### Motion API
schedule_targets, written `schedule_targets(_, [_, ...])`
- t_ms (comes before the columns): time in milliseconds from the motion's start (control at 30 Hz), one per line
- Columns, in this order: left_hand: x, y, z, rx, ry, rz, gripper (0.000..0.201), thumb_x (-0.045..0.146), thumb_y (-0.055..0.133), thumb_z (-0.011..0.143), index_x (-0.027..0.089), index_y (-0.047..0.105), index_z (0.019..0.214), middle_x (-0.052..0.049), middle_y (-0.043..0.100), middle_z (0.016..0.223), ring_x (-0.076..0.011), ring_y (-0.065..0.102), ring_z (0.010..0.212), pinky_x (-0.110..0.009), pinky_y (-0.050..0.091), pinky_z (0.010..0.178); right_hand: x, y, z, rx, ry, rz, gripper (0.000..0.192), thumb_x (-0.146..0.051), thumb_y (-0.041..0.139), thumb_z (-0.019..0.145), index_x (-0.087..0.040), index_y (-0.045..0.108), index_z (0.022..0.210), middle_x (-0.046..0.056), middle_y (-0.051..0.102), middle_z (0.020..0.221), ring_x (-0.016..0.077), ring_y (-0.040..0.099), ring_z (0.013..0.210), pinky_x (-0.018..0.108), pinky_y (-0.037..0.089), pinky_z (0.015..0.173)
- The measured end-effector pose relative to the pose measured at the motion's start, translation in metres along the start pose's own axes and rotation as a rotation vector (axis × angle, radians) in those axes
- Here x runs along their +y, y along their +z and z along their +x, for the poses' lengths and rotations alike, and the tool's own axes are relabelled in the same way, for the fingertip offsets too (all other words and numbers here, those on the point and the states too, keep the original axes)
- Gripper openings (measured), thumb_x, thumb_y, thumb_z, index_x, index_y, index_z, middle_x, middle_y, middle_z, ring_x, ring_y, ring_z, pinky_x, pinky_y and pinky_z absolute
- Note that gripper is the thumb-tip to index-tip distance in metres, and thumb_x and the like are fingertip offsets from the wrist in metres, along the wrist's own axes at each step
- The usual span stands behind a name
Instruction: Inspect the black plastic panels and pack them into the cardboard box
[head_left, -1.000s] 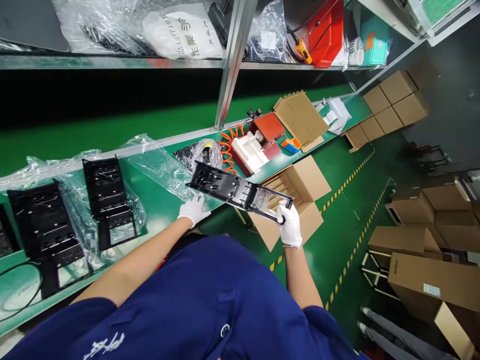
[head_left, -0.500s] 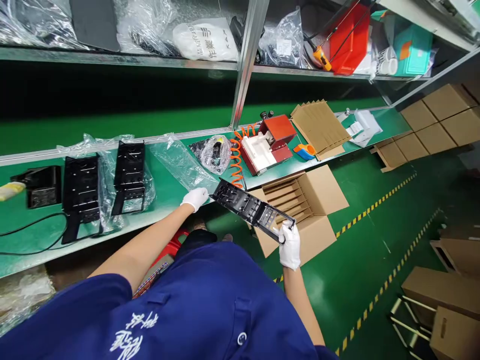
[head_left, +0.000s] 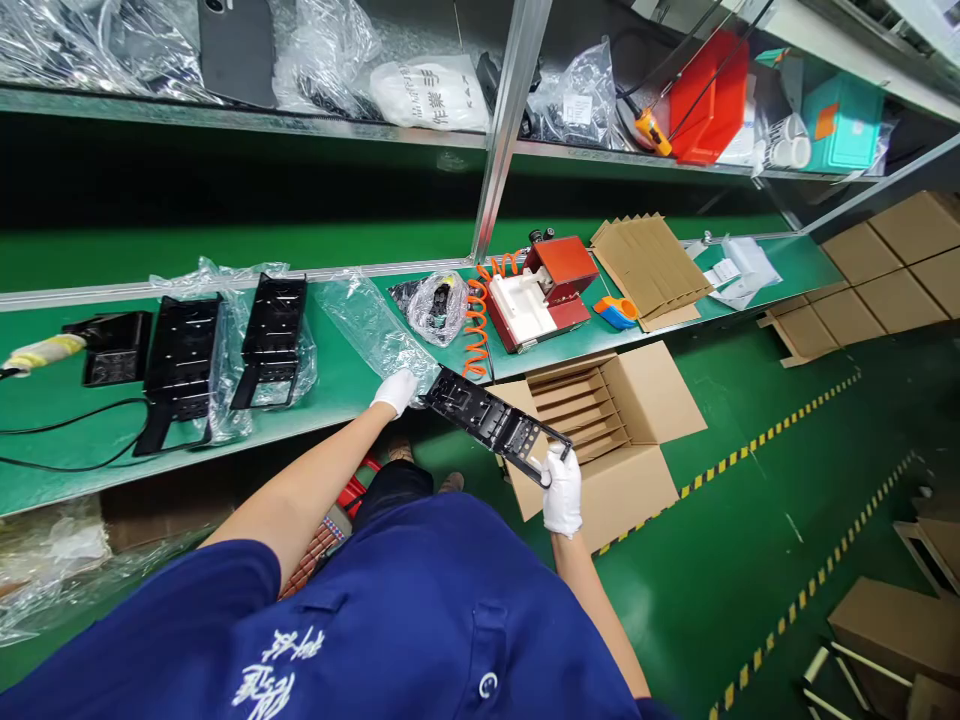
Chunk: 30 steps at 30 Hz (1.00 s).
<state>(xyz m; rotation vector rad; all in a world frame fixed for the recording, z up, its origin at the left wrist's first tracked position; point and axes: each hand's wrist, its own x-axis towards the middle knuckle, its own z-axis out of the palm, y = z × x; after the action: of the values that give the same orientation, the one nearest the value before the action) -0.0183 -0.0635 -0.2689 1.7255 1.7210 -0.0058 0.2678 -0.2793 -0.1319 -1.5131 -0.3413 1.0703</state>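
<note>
Both my hands wear white gloves. My right hand [head_left: 562, 492] grips the near end of a long black plastic bracket [head_left: 487, 420], held flat over the gap between the green bench [head_left: 337, 385] and an open cardboard box [head_left: 645, 395] with dividers. My left hand [head_left: 397, 390] rests at the bench edge on a clear plastic bag [head_left: 371, 330], next to the bracket's far end; whether it touches the bracket I cannot tell.
Two more black brackets [head_left: 184, 355] lie in plastic on the bench to the left, with a black cable. A red and white fixture [head_left: 536, 290], an orange coiled hose, flat cardboard sheets [head_left: 649, 265] and a tape dispenser sit to the right. Stacked boxes stand on the green floor.
The view has swung left and pulled back. The bracket in my right hand has come lower and nearer the open box; my left hand stays at the bench edge.
</note>
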Motion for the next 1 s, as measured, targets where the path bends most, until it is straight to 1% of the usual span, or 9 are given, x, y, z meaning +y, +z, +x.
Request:
schedule_targets(167, [0.011,-0.005,-0.004,0.024,0.044,0.06,0.037,0.038,0.037,0.105,0.013,0.065,0.103,-0.01,0.07,0.093,-0.0195,0.065,0.085,-0.035,0.05,0.082,0.007,-0.004,0.009,-0.019,0.059,-0.022,0.033,-0.039,0.071,0.064,-0.025,0.049,0.084,-0.016,0.036,0.047,0.0057,0.031,0.042,0.038,0.061,0.083])
schedule_targets(367, [0.011,-0.014,-0.014,-0.094,0.163,0.162,0.028,0.033,0.048,0.099,0.015,0.068,0.091,-0.009,0.071,0.09,-0.0214,0.066,0.088,-0.037,0.048,0.086,0.016,-0.01,0.026,0.019,0.091,0.004,0.033,-0.04,0.071,0.062,-0.024,0.048,0.079,-0.016,0.036,0.047,0.0061,0.03,0.043,0.041,0.06,0.083])
schedule_targets(533, [0.006,-0.019,-0.021,-0.167,0.186,0.213,0.022,0.03,0.055,0.095,0.014,0.069,0.086,-0.009,0.071,0.088,-0.0194,0.065,0.083,-0.036,0.048,0.085,0.024,-0.009,0.03,0.025,0.086,0.042,0.034,-0.04,0.071,0.062,-0.024,0.047,0.08,-0.016,0.037,0.049,0.0055,0.032,0.044,0.04,0.059,0.086])
schedule_targets(733, [0.015,-0.017,-0.021,-0.098,0.139,0.187,0.034,0.039,0.042,0.099,0.017,0.068,0.096,-0.008,0.072,0.091,-0.0215,0.068,0.088,-0.031,0.048,0.083,0.037,0.009,0.023,0.006,0.084,0.05,0.035,-0.042,0.07,0.063,-0.024,0.046,0.081,-0.016,0.037,0.05,0.0051,0.031,0.043,0.037,0.06,0.081])
schedule_targets(800, [0.016,-0.017,-0.02,-0.052,0.087,0.182,0.039,0.046,0.044,0.098,0.017,0.066,0.111,-0.012,0.072,0.108,-0.0241,0.068,0.099,-0.032,0.049,0.084,0.04,0.016,0.021,0.002,0.079,0.052,0.036,-0.043,0.07,0.064,-0.024,0.045,0.082,-0.016,0.037,0.05,0.0048,0.031,0.042,0.037,0.06,0.082])
schedule_targets(867, [0.017,-0.017,-0.018,-0.015,0.029,0.186,0.049,0.052,0.046,0.096,0.014,0.059,0.126,-0.018,0.065,0.13,-0.0288,0.065,0.115,-0.035,0.049,0.089,0.043,0.02,0.02,0.003,0.072,0.052,0.036,-0.044,0.069,0.065,-0.024,0.045,0.082,-0.016,0.037,0.05,0.0044,0.03,0.042,0.036,0.059,0.083])
schedule_targets(900, [0.016,-0.016,-0.017,-0.016,0.006,0.189,0.052,0.053,0.047,0.096,0.014,0.058,0.129,-0.021,0.062,0.135,-0.0307,0.063,0.12,-0.036,0.049,0.091,0.043,0.022,0.02,0.003,0.069,0.049,0.035,-0.044,0.069,0.066,-0.024,0.045,0.083,-0.017,0.037,0.049,0.0043,0.03,0.042,0.036,0.059,0.083])
schedule_targets(933, [0.016,-0.015,-0.015,-0.033,-0.012,0.191,0.051,0.052,0.046,0.097,0.013,0.059,0.127,-0.021,0.062,0.135,-0.0315,0.063,0.121,-0.037,0.049,0.093,0.044,0.022,0.021,0.004,0.067,0.045,0.035,-0.043,0.069,0.066,-0.024,0.045,0.083,-0.017,0.037,0.049,0.0043,0.03,0.042,0.035,0.059,0.083])
schedule_targets(1000, [0.017,-0.011,-0.009,-0.098,-0.033,0.193,0.044,0.047,0.043,0.1,0.014,0.065,0.117,-0.019,0.069,0.124,-0.0295,0.067,0.115,-0.038,0.05,0.093,0.045,0.022,0.022,0.006,0.067,0.033,0.034,-0.042,0.069,0.067,-0.024,0.044,0.082,-0.017,0.036,0.048,0.0047,0.031,0.042,0.035,0.059,0.083])
